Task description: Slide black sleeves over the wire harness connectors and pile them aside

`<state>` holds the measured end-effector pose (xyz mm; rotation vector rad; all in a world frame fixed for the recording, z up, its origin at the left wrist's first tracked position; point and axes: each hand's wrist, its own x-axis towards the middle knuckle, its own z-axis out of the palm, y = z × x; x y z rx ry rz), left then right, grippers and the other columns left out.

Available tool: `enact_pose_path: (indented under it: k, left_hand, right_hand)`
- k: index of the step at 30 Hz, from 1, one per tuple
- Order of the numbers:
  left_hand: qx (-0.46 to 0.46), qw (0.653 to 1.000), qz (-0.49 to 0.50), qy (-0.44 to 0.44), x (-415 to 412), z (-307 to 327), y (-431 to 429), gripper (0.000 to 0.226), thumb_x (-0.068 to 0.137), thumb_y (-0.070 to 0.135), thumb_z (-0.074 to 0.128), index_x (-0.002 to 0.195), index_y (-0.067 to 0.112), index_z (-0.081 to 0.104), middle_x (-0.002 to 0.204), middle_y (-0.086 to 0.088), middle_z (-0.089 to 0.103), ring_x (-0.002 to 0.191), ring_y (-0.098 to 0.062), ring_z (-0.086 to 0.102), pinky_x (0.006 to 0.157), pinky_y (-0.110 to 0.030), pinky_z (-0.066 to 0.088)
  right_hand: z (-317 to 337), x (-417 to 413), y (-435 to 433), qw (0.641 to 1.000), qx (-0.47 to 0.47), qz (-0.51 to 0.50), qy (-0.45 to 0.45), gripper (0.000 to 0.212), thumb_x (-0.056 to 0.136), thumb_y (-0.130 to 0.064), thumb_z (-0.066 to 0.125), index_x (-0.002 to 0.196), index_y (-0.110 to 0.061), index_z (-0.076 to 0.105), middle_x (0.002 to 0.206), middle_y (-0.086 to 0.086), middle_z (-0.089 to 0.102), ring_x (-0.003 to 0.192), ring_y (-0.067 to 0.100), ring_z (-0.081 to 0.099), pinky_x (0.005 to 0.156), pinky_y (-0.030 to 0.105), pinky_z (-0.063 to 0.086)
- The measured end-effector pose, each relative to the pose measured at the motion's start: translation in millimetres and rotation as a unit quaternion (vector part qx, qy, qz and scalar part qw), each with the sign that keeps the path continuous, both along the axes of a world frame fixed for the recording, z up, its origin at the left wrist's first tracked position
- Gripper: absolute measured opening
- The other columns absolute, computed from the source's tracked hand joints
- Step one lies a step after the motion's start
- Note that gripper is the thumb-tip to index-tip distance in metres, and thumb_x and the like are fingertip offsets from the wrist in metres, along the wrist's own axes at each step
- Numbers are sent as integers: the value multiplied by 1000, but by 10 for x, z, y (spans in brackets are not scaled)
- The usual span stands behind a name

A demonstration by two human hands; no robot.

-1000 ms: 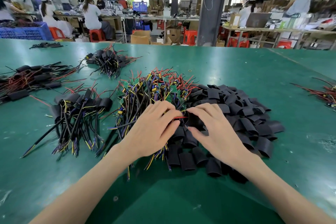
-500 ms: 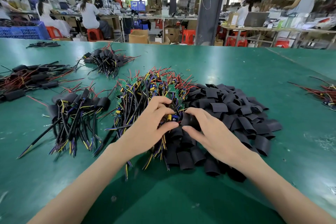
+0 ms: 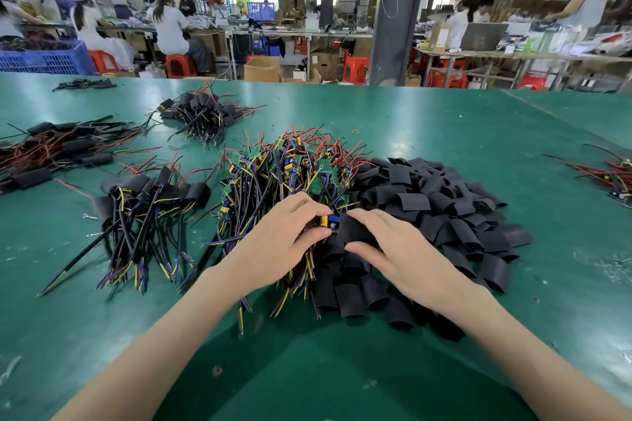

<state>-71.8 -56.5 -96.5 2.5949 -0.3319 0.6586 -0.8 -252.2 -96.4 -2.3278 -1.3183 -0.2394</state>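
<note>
Left grip (image 3: pixel 275 246) pinches a connector (image 3: pixel 327 220) between thumb and fingertips, and right grip (image 3: pixel 403 253) is curled round a sleeve (image 3: pixel 355 231), thumb under and fingers over. The connector is a small board carrying a yellow can and a blue block, only partly seen past the fingers. The sleeve is a short, flat, matte black tube; its open end touches the connector, and how far the board sits inside cannot be told. Both meet at the near edge of the harness pile (image 3: pixel 290 167), right where that pile borders the sleeve pile (image 3: pixel 427 195). The harness pile is a tangle of black, yellow, purple and red wires with little green boards showing near the top and bare wire ends fanning toward the person. The sleeve pile, just to the right and touching it, is a wide heap of identical black tube pieces, some flattened, some gaping open. Left of the hands lies a done bundle (image 3: pixel 150 202), black sleeves at its far end and wire tails pointing near. Farther back on the green surface (image 3: pixel 444 120) are two more sleeved heaps (image 3: pixel 205 109) (image 3: pixel 58 147), and loose red wires (image 3: pixel 612 174) lie at the right edge.
</note>
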Motion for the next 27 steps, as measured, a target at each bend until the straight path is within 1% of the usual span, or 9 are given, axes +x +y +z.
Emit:
enact_pose_path:
  k: [3,9,12,14,16,19,20,24,27]
  left_hand:
    - [-10,1000,-18,-4,0,11,-19,24,93,20,58,114,10,61,103,3,51,91,-2,44,86,-7,30]
    - [-52,998,-15,-29,9,-13,-48,30,86,14,66,115,9,61,103,2,52,91,-6,51,86,-18,40]
    - [-95,995,-13,-30,13,-21,-45,24,83,15,70,104,8,62,98,4,56,91,-2,55,86,-19,44]
    - [-86,996,-16,-33,13,-18,-47,21,82,16,71,99,7,65,93,4,57,85,-5,54,81,-17,43]
    - [-73,997,-18,-37,11,-13,-45,19,81,15,71,97,6,66,91,5,56,81,-7,54,78,-16,42]
    - [-56,998,-20,-36,0,2,-43,18,80,10,72,97,5,68,91,4,55,79,-8,53,75,-16,41]
    - [-52,998,-22,-37,-3,5,-44,19,80,9,73,98,5,68,92,4,55,78,-7,52,75,-14,40]
    - [-51,997,-30,-41,-11,17,-70,22,83,5,69,105,6,70,99,1,62,84,-4,55,81,-11,41]
    - [-80,996,-28,-41,-6,20,-89,30,86,0,64,115,8,66,104,2,64,90,-3,57,86,-10,42]
  right_hand:
    - [23,6,-5,1000,23,-2,10,48,94,-38,49,136,-15,42,122,3,55,111,22,52,93,36,40]
    - [45,4,-14,999,30,20,-13,46,92,-31,56,133,-13,47,119,3,57,105,20,53,88,28,40]
    - [30,1,-15,999,38,10,-16,46,92,-33,56,132,-13,48,116,4,59,104,22,55,89,34,42]
    - [16,8,-18,999,46,3,-4,46,92,-34,56,132,-13,49,116,4,60,104,22,55,89,34,42]
    - [4,15,-16,999,48,10,10,45,92,-35,55,131,-13,51,116,2,61,100,14,54,88,26,40]
    - [-10,14,-3,998,44,29,18,42,91,-37,55,127,-14,54,112,-2,62,85,-4,42,78,11,32]
    - [-15,14,0,999,43,29,16,42,91,-37,56,127,-15,54,111,-3,62,84,-4,42,78,12,31]
    - [-22,21,-9,998,55,4,5,42,89,-37,60,126,-17,55,112,-3,62,99,13,55,85,24,40]
    - [-11,27,-7,998,66,-6,1,43,88,-35,61,126,-16,55,114,-2,62,100,13,55,85,24,41]
